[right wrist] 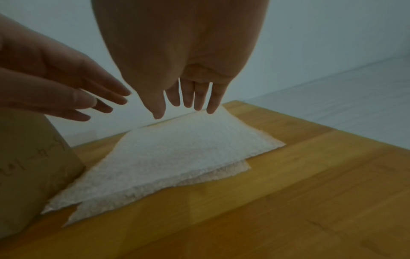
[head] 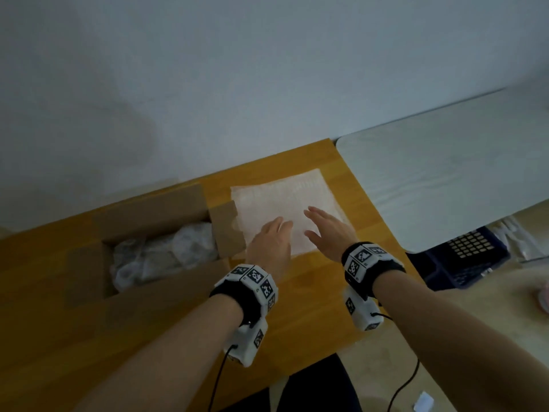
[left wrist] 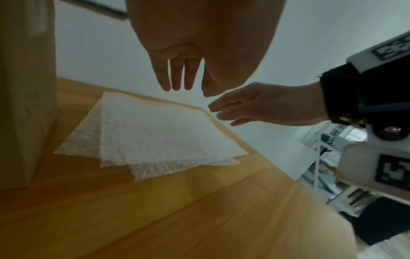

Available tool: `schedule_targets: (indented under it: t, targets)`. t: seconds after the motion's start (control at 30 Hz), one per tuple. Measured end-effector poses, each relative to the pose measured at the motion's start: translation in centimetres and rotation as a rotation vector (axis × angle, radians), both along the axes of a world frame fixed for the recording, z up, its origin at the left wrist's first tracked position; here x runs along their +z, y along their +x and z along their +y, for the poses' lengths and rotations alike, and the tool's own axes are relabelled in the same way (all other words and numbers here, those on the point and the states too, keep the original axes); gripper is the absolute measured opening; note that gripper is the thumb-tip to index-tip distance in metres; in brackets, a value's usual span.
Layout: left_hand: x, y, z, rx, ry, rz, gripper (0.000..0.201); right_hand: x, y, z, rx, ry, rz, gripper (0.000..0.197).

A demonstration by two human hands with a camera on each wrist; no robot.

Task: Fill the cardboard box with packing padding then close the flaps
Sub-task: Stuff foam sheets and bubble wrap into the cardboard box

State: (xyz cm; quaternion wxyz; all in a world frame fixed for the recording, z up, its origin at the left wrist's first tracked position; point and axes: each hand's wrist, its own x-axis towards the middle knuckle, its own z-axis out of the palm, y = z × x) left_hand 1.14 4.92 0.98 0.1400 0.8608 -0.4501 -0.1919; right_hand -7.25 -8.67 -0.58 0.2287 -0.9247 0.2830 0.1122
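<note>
Both hands, left hand point(head: 271, 239) and right hand point(head: 328, 230), are hovering with fingers apart over the padding sheets point(head: 285, 203), at 3 o'clock of the cardboard box point(head: 160, 233); next they are needing to pinch the top sheet.

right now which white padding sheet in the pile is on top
The brightest, largest padding sheet, under both open hands; the other sheets only peek out beneath its near and left edges.

Two hands, left hand point(head: 271, 240) and right hand point(head: 329, 230), hover with spread fingers over white padding sheets point(head: 285, 203) beside an open cardboard box point(head: 154, 233) on the desk point(head: 312, 307).

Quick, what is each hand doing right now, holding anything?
Left hand: open, fingers straight, holding nothing, above the padding sheets.
Right hand: open, fingers spread, holding nothing, above the same sheets.
</note>
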Motion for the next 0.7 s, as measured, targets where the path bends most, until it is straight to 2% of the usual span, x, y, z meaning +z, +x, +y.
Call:
schedule_targets:
  t: [0.1, 0.23, 0.33, 0.47, 0.7]
  targets:
    - [-2.0, 0.4, -1.0, 0.089, 0.104, 0.014, 0.054, -1.7, 0.4, -1.8, 0.056, 0.024, -0.001, 0.054]
    - [-4.2, 1.0, -2.4, 0.222, 0.206, 0.084, 0.063, -3.5, 0.8, -4.4, 0.151, -0.039, 0.012, 0.063]
    - [-5.3, 1.6, -2.9, 0.267, 0.225, 0.088, 0.06, -4.5, 0.8, -6.0, 0.189, -0.019, 0.058, 0.07]
    - [-6.6, 2.5, -2.5, 0.225, 0.288, 0.117, 0.055, -5.1, 0.7, -6.7, 0.187, 0.051, 0.087, 0.071]
    - [-6.4, 2.6, -2.8, 0.207, 0.201, -0.036, 0.03, -5.5, 0.9, -6.3, 0.171, -0.049, -0.001, 0.051]
